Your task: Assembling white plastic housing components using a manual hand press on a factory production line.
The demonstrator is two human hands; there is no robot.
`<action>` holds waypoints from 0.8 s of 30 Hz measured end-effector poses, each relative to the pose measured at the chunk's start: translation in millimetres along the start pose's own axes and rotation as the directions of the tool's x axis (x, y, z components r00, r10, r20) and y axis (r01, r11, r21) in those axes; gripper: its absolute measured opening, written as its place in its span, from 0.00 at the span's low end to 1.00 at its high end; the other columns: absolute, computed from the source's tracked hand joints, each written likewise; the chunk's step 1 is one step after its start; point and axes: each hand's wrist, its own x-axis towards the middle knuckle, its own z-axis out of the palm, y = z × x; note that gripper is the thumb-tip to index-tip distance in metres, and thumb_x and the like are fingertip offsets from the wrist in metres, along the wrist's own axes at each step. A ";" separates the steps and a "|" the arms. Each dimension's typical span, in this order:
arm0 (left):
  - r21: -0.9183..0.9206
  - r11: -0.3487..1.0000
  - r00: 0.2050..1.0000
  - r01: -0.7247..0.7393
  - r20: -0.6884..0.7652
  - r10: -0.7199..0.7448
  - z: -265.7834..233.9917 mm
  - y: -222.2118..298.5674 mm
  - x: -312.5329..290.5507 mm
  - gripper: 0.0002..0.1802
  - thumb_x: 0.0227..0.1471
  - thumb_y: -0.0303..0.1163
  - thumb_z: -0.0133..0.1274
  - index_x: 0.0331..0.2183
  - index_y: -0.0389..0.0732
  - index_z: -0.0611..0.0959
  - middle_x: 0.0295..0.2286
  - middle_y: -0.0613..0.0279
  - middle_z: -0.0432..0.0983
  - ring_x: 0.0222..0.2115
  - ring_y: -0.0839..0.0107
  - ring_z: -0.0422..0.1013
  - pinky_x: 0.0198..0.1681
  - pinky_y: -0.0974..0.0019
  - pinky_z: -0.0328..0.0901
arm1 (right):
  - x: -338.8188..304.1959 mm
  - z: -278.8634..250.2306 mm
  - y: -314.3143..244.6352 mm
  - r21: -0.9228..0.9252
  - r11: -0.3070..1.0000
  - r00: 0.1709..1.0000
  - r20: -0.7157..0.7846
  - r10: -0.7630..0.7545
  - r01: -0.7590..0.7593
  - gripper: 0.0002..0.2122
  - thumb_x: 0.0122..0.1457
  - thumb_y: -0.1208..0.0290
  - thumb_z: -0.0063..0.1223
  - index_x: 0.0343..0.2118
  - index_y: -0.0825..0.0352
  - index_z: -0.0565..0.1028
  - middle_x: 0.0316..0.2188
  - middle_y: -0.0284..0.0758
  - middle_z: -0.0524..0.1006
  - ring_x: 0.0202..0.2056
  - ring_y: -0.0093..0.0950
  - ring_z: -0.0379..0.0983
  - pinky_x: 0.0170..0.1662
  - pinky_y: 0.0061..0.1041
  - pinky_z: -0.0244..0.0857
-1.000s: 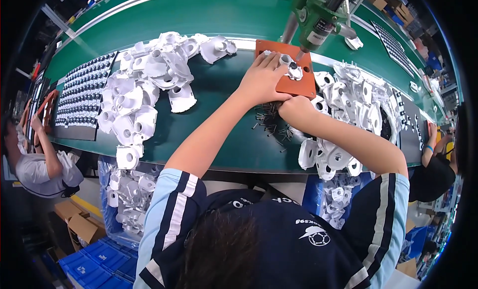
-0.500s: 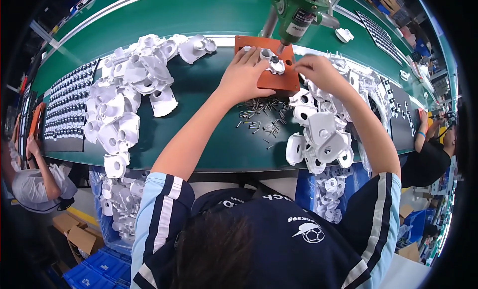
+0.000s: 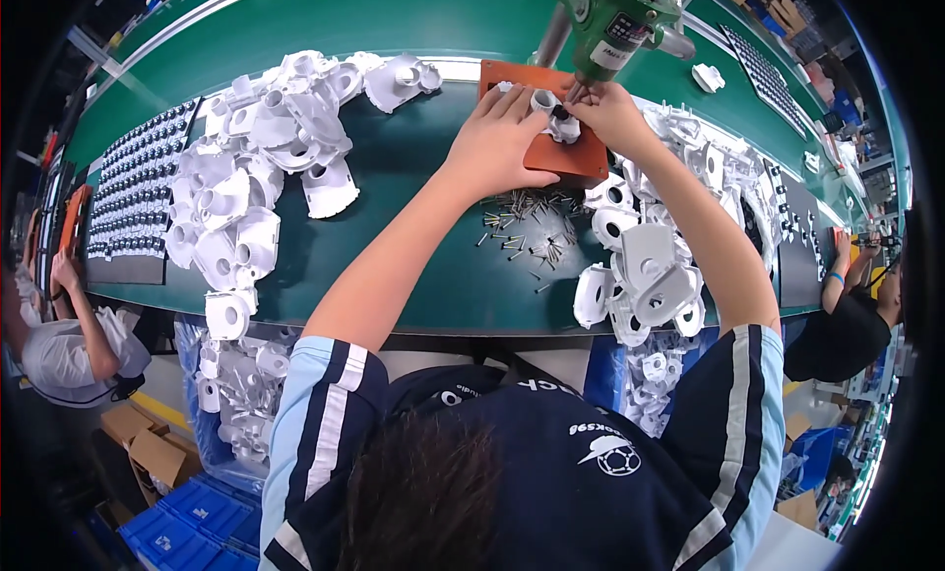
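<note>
An orange fixture block (image 3: 566,159) stands under the tip of a green press-like machine (image 3: 612,30). On it sits a white plastic part with a round tube (image 3: 563,130), with a dark piece beside the tube. My left hand (image 3: 495,143) lies over the left side of this part, fingers stretched out and thumb spread along the block's near edge. Closed in a pinch, my right hand (image 3: 612,113) is at the machine's lower tip; whatever its fingertips hold is hidden. Loose small screws or pins (image 3: 536,231) lie scattered on the green table just in front of the block.
White plastic parts are heaped at left (image 3: 231,202) and right (image 3: 650,261). A dark board with rows of small pieces (image 3: 138,192) lies far left. Blue bins with white parts (image 3: 231,404) stand below the table edge. Other people work at both sides.
My right hand has moved from the block's right side inward, up to the machine's tip. My left hand stays on the white part. The whole view has shifted slightly.
</note>
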 end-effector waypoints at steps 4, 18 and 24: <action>0.005 1.000 1.000 0.002 0.024 -0.003 -1.4 -0.7 0.9 0.36 0.31 0.53 0.63 0.41 0.42 0.74 0.51 0.45 0.62 0.55 0.53 0.57 0.60 0.54 0.49 | -2.0 6.6 -5.7 0.028 0.998 0.998 -0.037 0.057 -0.056 0.06 0.51 0.81 0.51 0.34 0.74 0.71 0.24 0.29 0.70 0.28 0.17 0.67 0.35 0.18 0.63; 0.012 1.000 0.999 0.001 0.033 -0.002 -0.9 -0.1 0.2 0.37 0.32 0.53 0.63 0.43 0.42 0.73 0.51 0.44 0.62 0.55 0.54 0.57 0.60 0.55 0.48 | -37.6 -2.8 -16.1 -0.523 0.813 0.954 0.004 -0.300 0.258 0.14 0.49 0.76 0.49 0.41 0.70 0.75 0.43 0.42 0.72 0.46 0.34 0.67 0.50 0.30 0.60; -0.012 1.000 0.999 0.007 0.051 -0.007 0.2 -1.0 2.1 0.36 0.31 0.52 0.63 0.42 0.43 0.72 0.51 0.44 0.62 0.55 0.54 0.57 0.60 0.55 0.48 | -43.7 -1.0 -27.6 -0.653 0.696 0.950 0.134 -0.281 0.298 0.18 0.46 0.76 0.47 0.43 0.67 0.75 0.47 0.44 0.69 0.49 0.41 0.61 0.51 0.34 0.59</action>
